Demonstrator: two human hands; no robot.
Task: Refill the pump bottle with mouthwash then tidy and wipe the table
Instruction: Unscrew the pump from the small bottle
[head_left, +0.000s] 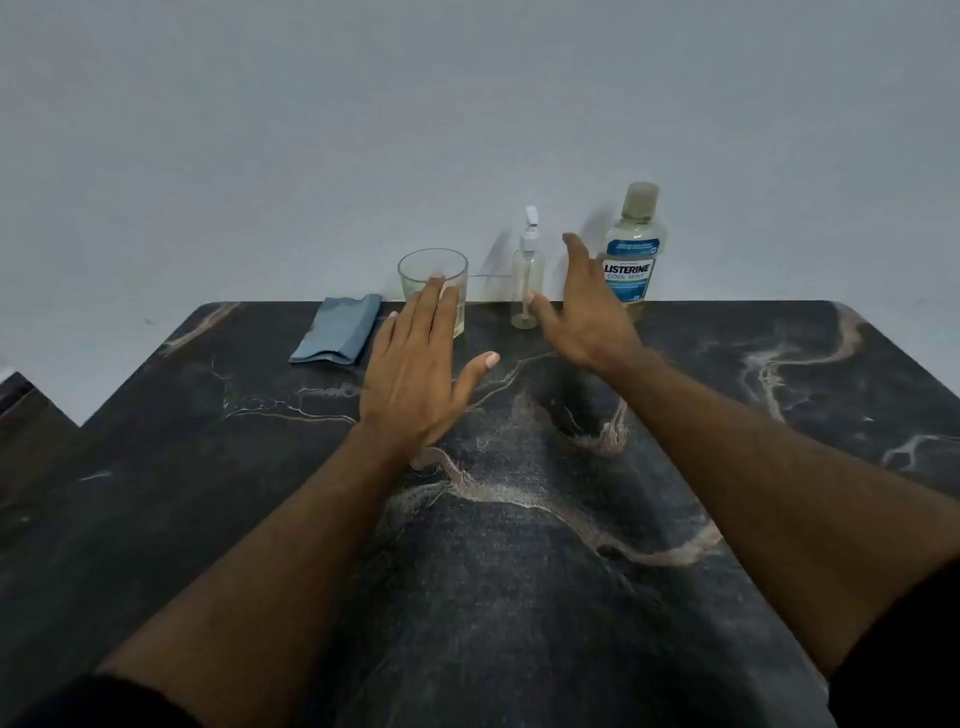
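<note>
Four things line the far edge of my dark marbled tabletop (519, 571): a folded blue cloth (336, 329) leftmost, a clear drinking glass (434, 283), a slim clear pump bottle with a white pump (526, 280), and a pale mouthwash bottle with a blue label (630, 249) rightmost. My left hand (421, 374) hovers flat and empty before the glass; my right hand (587, 306), fingers spread and holding nothing, hangs between the two bottles.

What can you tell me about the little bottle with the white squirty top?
The pump bottle is small, slim and clear, like plastic, with a white pump head on top and a thin tube inside. It looks about empty. It stands upright at the table's far edge, between the glass and the mouthwash bottle. Nothing grips it.
</note>
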